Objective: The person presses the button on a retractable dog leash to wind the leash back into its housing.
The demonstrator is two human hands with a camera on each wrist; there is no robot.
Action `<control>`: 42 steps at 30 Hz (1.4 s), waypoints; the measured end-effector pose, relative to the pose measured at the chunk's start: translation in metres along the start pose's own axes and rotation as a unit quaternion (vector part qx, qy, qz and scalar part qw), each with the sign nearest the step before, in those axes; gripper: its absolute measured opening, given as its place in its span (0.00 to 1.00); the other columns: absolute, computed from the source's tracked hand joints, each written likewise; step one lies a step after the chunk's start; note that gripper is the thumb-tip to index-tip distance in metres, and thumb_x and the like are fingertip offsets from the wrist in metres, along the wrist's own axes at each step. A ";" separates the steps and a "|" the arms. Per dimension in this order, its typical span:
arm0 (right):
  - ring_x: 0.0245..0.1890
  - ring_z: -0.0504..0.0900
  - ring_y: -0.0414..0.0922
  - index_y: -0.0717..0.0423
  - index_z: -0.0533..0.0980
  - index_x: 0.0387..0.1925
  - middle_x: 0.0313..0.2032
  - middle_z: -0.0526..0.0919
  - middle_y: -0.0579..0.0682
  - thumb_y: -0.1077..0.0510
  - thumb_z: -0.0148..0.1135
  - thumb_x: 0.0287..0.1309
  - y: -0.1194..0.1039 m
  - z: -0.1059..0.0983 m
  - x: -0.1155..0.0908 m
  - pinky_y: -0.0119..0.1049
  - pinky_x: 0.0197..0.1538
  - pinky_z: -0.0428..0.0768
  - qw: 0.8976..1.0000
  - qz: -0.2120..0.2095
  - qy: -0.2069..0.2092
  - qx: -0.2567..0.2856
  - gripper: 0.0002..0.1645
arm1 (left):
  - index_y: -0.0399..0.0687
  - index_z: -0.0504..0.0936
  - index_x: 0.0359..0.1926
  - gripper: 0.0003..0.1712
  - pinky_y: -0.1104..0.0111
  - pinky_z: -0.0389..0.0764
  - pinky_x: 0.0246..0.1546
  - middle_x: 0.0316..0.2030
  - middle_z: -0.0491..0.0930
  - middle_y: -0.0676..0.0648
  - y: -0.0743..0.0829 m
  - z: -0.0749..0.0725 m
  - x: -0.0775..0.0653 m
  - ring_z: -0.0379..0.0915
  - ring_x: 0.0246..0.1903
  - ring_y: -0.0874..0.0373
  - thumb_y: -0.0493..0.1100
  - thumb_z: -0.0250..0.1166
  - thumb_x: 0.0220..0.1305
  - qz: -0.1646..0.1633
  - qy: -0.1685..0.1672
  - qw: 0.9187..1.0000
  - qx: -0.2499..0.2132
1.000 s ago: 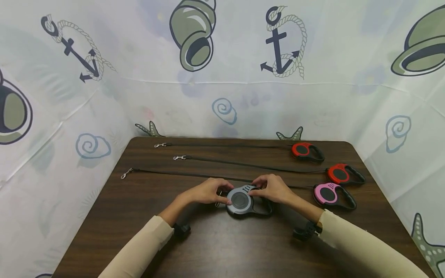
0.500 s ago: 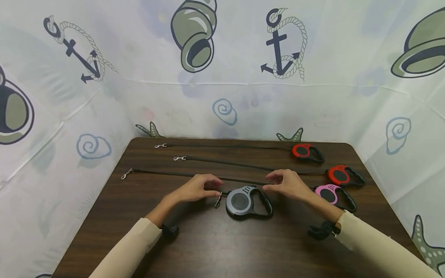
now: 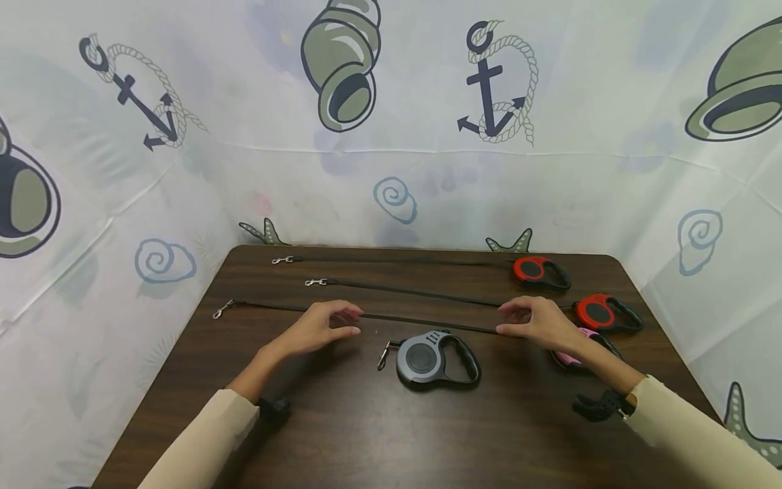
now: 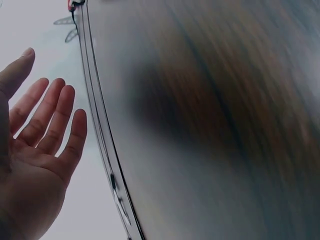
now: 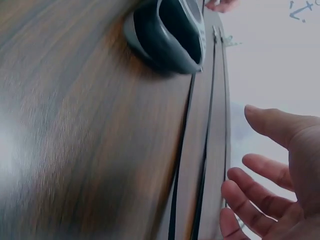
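Note:
A grey retractable dog leash with a black handle lies flat near the middle of the table, its metal clip at its left side. To the left of that clip my left hand hovers with relaxed fingers and holds nothing; the left wrist view shows its fingers spread apart. My right hand is to the right of the grey leash, in front of a pink leash that it partly hides. Its fingers are loosely bent around nothing in the right wrist view.
Two red leashes, one at the back and one at the right, lie with black cords stretched leftward to metal clips. The pink leash's cord ends in a clip at the left. A printed cloth hangs behind the table.
Both hands have let go of the grey leash and moved apart, the left hand leftward and the right hand rightward. The leash stays in place on the table.

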State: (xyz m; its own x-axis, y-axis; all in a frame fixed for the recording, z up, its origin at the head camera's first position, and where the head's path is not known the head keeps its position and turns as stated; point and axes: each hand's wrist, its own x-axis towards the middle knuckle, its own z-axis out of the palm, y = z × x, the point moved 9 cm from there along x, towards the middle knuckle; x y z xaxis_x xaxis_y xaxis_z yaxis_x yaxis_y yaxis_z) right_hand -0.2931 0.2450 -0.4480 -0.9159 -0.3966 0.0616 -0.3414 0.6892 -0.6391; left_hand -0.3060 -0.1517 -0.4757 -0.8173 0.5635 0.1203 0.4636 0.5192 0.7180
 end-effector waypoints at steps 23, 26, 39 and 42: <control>0.46 0.87 0.54 0.63 0.83 0.57 0.51 0.88 0.59 0.47 0.79 0.60 0.050 -0.039 -0.033 0.35 0.46 0.84 0.999 0.010 -0.014 -0.030 0.31 | 0.39 0.83 0.62 0.24 0.47 0.82 0.57 0.52 0.87 0.42 -0.046 -0.053 -0.041 0.84 0.53 0.49 0.43 0.74 0.69 -0.055 0.070 0.996 0.009; 0.46 0.87 0.54 0.63 0.84 0.56 0.51 0.88 0.58 0.48 0.80 0.59 0.055 -0.044 -0.036 0.36 0.46 0.85 0.999 0.009 -0.007 -0.038 0.30 | 0.40 0.82 0.62 0.24 0.47 0.82 0.57 0.53 0.87 0.42 -0.052 -0.060 -0.045 0.84 0.53 0.48 0.43 0.74 0.69 -0.063 0.080 0.995 0.017; 0.43 0.86 0.51 0.65 0.85 0.54 0.47 0.89 0.57 0.51 0.81 0.58 0.075 -0.055 -0.050 0.41 0.45 0.85 0.996 0.017 0.006 -0.084 0.28 | 0.37 0.80 0.64 0.27 0.42 0.79 0.58 0.58 0.85 0.37 -0.077 -0.098 -0.070 0.83 0.56 0.37 0.40 0.75 0.67 -0.091 0.158 0.981 0.062; 0.42 0.86 0.51 0.65 0.85 0.53 0.46 0.89 0.57 0.52 0.81 0.57 0.078 -0.057 -0.053 0.40 0.44 0.85 0.996 0.024 0.009 -0.091 0.28 | 0.38 0.78 0.66 0.29 0.41 0.78 0.58 0.60 0.82 0.34 -0.083 -0.107 -0.077 0.81 0.58 0.35 0.39 0.75 0.67 -0.098 0.175 0.977 0.073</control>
State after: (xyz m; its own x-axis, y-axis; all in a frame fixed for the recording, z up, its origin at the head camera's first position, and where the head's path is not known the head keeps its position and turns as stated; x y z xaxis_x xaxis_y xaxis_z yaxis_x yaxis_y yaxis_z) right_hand -0.2829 0.3546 -0.4579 -0.9353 -0.3507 0.0480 -0.3275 0.8061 -0.4929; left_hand -0.3178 -0.3071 -0.4711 -0.9506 0.2033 0.2348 0.3089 0.6964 0.6477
